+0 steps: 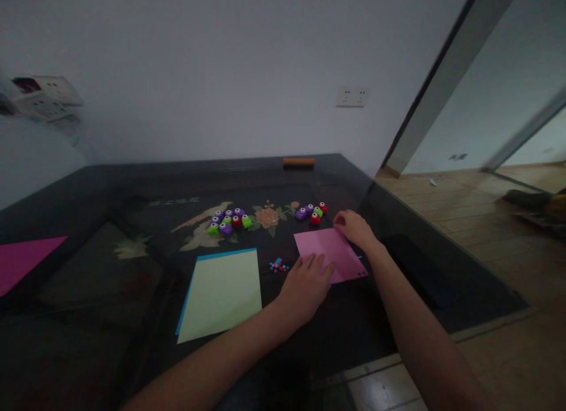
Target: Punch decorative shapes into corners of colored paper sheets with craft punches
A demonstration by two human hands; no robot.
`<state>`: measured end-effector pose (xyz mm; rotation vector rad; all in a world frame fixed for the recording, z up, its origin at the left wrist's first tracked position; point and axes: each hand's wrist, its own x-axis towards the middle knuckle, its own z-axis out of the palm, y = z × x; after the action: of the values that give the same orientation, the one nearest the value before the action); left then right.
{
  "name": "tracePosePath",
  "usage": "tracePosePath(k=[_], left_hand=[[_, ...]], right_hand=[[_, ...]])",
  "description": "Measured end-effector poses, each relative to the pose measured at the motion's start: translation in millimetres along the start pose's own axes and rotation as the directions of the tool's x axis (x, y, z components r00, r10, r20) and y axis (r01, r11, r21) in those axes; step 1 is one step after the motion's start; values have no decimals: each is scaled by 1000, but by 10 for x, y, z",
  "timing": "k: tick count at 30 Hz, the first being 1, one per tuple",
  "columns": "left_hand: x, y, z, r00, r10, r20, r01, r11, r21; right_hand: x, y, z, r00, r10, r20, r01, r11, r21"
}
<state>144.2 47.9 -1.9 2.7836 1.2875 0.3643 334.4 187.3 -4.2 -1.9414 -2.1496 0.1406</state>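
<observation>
A sheet of pink paper (325,244) lies on the dark table (145,316). My left hand (306,281) rests on its lower left part with the fingers laid flat. At the sheet's far right corner, the thumb and fingers of my right hand (354,228) close in a pinch on the edge. Small dark marks show at the near right corner of the paper. Just left of my left hand is a little pile of tiny pink, blue and white pieces (277,265). Several purple, green and red eye-topped blocks (315,219) sit beyond the sheet.
Pale yellow paper (223,296) overlaps a blue sheet (183,312) on the left. A larger group of eye-topped blocks (225,228) stands behind them. Magenta paper (26,260) lies far left. A brown roll (299,162) is near the wall; a black object (413,266) lies right.
</observation>
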Motion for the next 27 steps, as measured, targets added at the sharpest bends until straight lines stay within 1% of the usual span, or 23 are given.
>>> tracePosePath(k=[2,3,5,7,9,11,12,14,17,20,23,25,27], left_hand=[[-64,-101,-146,999,4,-54,-7,999,-52],[-117,-191,-226,997,-10,-83,3,997,-83],[-276,-459,-374,988,-77,-134,61,991,-119],[-500,-821,-469,964,-171,-202,144,979,-145],[-759,-1214,-497,935,-264,-238,225,958,-177],[-1005,-1558,-475,892,-362,-270,317,928,-198],[-1107,-1694,-458,867,-408,-287,363,911,-198],[-1249,-1878,-427,843,-454,-286,415,890,-190],[-1316,-1968,-415,853,-453,-259,422,891,-169],[-1309,-1945,-427,866,-459,-200,431,886,-170],[-1310,-1902,-439,868,-482,-121,461,872,-165],[-1316,-1877,-443,882,-463,-82,448,881,-153],[-1319,-1857,-444,898,-436,-61,424,894,-147]], right_hand=[[-9,-12,-34,999,27,-35,-27,1000,4],[-14,-21,-50,998,41,-51,-40,999,9],[-25,-45,-77,995,62,-80,-60,998,23],[-36,-78,-92,993,66,-102,-62,997,41],[-46,-114,-92,991,59,-121,-53,997,55],[-50,-148,-72,989,51,-141,-42,997,70],[-50,-161,-56,987,50,-152,-39,996,77],[-47,-181,-14,983,44,-181,-28,996,88],[-38,-195,46,971,1,-241,23,995,95],[-35,-202,54,959,-65,-277,94,991,93],[-54,-238,-9,948,-97,-304,136,984,111],[-93,-316,-68,939,-101,-330,162,973,162],[-161,-469,-117,939,-123,-320,203,952,229]])
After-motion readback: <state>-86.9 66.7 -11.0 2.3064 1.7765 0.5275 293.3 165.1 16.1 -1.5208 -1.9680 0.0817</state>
